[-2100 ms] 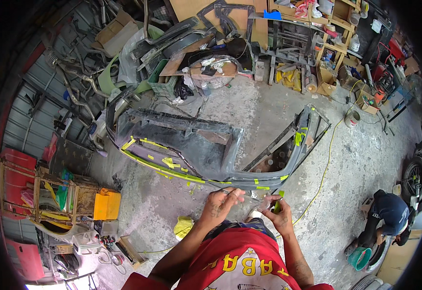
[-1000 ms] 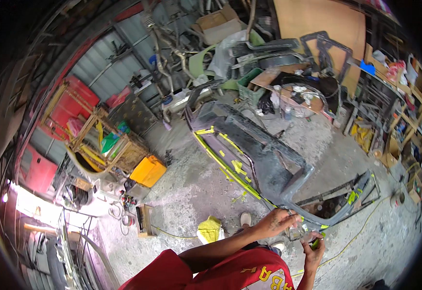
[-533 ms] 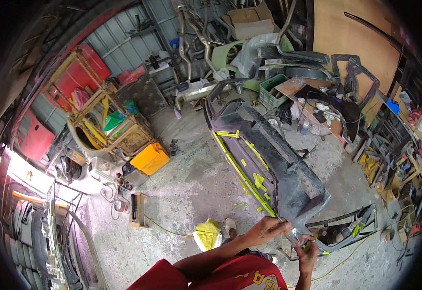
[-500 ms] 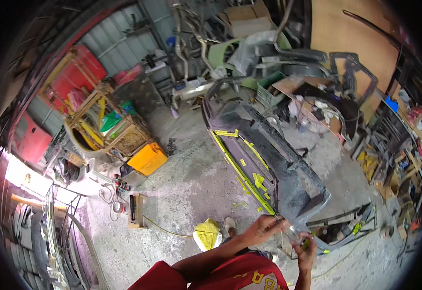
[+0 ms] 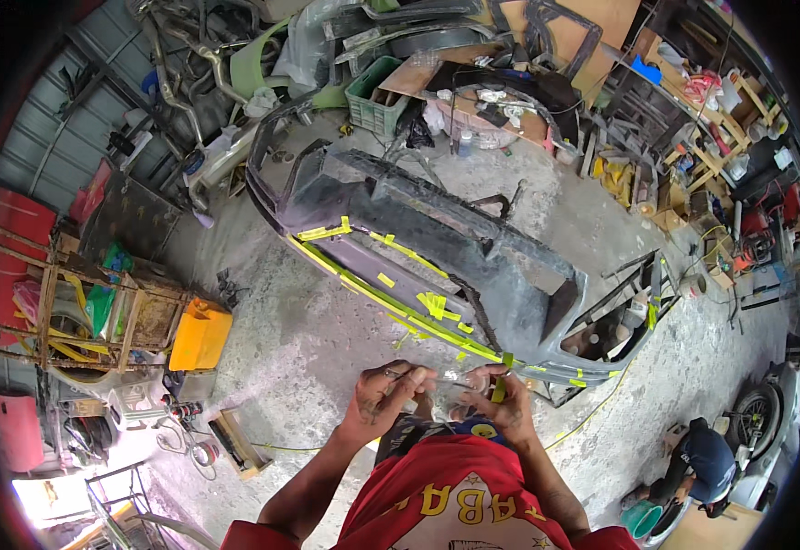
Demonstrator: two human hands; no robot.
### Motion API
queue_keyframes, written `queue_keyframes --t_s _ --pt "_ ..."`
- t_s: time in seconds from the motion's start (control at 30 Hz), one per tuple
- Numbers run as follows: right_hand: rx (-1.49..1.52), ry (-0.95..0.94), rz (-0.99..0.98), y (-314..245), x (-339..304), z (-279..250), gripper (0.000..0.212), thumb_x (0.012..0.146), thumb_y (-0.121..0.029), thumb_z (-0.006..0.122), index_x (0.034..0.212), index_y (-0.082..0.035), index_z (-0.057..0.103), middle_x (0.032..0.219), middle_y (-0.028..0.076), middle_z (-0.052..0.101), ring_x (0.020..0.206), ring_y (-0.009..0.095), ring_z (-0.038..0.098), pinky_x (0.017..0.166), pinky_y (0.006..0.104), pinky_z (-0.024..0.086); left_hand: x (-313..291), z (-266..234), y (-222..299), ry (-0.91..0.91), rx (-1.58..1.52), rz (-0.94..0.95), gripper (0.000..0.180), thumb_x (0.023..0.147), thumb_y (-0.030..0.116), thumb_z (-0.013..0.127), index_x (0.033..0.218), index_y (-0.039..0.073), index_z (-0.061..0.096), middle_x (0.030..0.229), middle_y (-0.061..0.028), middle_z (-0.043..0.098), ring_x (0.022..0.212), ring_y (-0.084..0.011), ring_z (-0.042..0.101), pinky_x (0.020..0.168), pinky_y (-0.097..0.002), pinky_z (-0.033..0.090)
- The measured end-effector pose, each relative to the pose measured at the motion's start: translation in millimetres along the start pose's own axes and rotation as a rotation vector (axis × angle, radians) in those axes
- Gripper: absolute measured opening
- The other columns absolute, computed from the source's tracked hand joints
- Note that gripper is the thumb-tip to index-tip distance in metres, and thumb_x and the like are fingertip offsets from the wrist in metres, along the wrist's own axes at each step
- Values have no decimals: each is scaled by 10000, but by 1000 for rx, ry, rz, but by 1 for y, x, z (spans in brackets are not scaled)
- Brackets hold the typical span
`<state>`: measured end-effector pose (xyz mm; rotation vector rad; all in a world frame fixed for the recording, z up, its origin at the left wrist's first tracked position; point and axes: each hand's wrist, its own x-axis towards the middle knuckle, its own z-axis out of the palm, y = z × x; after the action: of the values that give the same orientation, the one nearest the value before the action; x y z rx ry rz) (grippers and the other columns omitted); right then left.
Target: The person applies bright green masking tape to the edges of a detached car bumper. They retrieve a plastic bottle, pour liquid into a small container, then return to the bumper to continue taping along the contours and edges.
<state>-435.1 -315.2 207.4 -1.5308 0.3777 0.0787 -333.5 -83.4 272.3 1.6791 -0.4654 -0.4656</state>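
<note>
Both my hands are raised in front of my red shirt, with a see-through strip (image 5: 452, 377) between them. My left hand (image 5: 382, 403) is closed, its fingertips pinching the strip's left end. My right hand (image 5: 508, 409) pinches the other end, and a bit of yellow-green tape (image 5: 498, 390) shows at its fingers. Whether the strip is tape or thin plastic is too small to tell. Just beyond the hands lies a long grey car bumper (image 5: 513, 295), lined along its near edge and recess with yellow-green masking tape (image 5: 400, 317).
An orange container (image 5: 200, 335) stands by a rusty frame rack (image 5: 52, 298) on the left. Behind the bumper are a green crate (image 5: 374, 99) and piled parts. A person (image 5: 704, 461) crouches at lower right beside a green bucket (image 5: 640, 520). A thin hose (image 5: 592, 414) crosses the floor.
My view has swung right, bringing the crouching person into sight. The bumper now appears further left. My hands have come to the middle in front of my body, still holding the see-through strip.
</note>
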Motion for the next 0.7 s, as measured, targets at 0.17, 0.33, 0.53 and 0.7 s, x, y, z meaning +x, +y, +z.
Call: queue_keyframes --t_s 0.17,0.33,0.53,0.7 --pt "-36 -43 37 5 9 -10 468 787 -17 869 1171 -49 605 1077 32 687 1009 127 639 894 294 512 6 5 -11 22 -70 -44 232 1067 120 538 1133 -47 684 935 -111 734 768 -148 727 669 -278 571" --pt "-81 -32 -108 -1 28 -20 426 773 -86 888 1133 -53 663 886 -10 660 741 85 578 688 252 492 16 17 12 86 -182 -284 311 1085 200 515 1141 -42 703 997 -95 735 923 -132 681 819 -274 551" --pt "-138 -123 -111 -5 59 -21 466 763 -134 897 1142 -51 638 975 12 696 831 109 625 740 275 507 29 7 6 141 -107 -231 281 1076 154 527 1113 -66 697 932 -100 731 861 -123 693 765 -266 551" --pt "-18 -27 -37 -6 77 -3 474 751 -100 908 1135 -51 634 940 -10 686 803 102 606 720 261 494 62 -17 -4 59 -97 -184 268 1069 152 542 1103 -62 700 942 -112 746 844 -142 707 754 -273 550"
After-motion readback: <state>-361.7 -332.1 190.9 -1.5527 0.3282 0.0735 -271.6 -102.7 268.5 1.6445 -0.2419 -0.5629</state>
